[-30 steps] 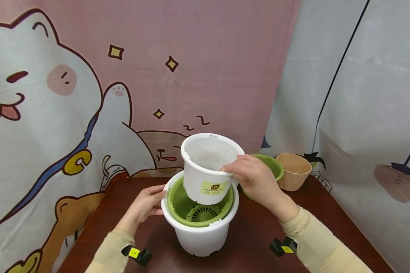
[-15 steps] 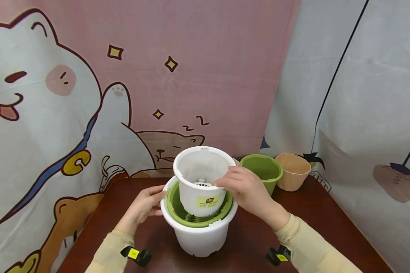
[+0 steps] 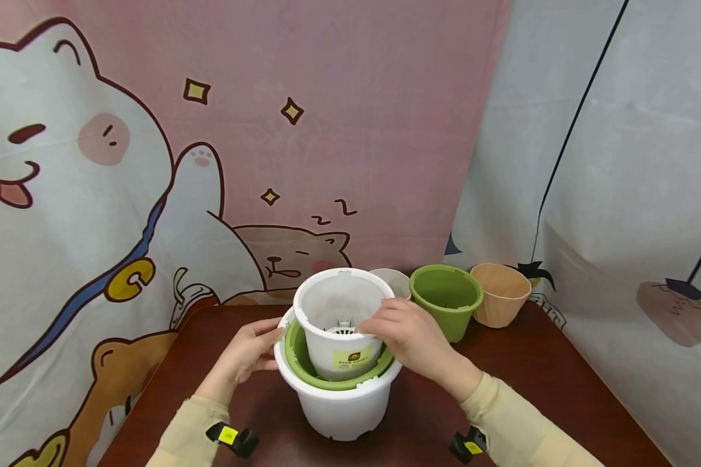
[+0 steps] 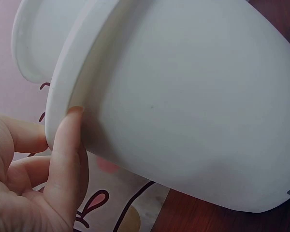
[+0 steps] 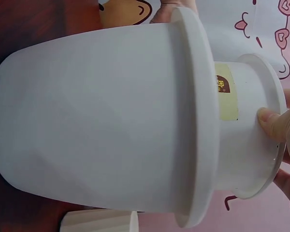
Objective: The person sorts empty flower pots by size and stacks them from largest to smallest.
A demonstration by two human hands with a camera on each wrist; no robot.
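A large white flowerpot point(image 3: 344, 412) stands upright on the table, with a green flowerpot point(image 3: 296, 363) nested inside it. A smaller white flowerpot point(image 3: 321, 347) with a yellow-green label sits partly down in the green one, its rim well above theirs. My right hand point(image 3: 405, 334) pinches the small pot's rim, the thumb point(image 5: 275, 121) outside against its wall in the right wrist view. At the left, my left hand point(image 3: 246, 350) grips the large pot's rim; the left wrist view shows a finger point(image 4: 67, 145) under the lip. The green pot's lower part is hidden.
Behind and to the right stand another green flowerpot point(image 3: 450, 318), a peach-coloured pot point(image 3: 500, 308) and a whitish pot point(image 3: 396, 280) partly hidden by the stack. Printed cloth point(image 3: 385, 130) hangs behind the dark red table point(image 3: 444, 415) and along its right side.
The small white flowerpot has come down and slightly left into the green one, with my right hand on its rim. My left hand has stayed on the large pot.
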